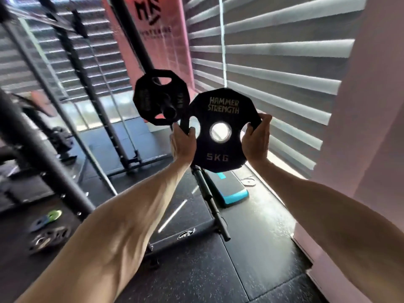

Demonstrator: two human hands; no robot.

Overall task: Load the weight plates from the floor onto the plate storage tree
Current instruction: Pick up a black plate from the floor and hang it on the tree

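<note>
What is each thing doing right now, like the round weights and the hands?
5 kg plate: lifted upright, held by both hands, not yet on a peg.
left hand: grips the plate's left handle hole.
right hand: grips the plate's right handle.
hung plate: already on a peg of the tree.
storage tree: standing on the floor mat.
floor plates: lying flat, far left.

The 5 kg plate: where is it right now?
The 5 kg plate is held up mid-frame in the head view, left hand and right hand gripping its side cut-outs, just right of the hung plate on the storage tree peg.
</note>
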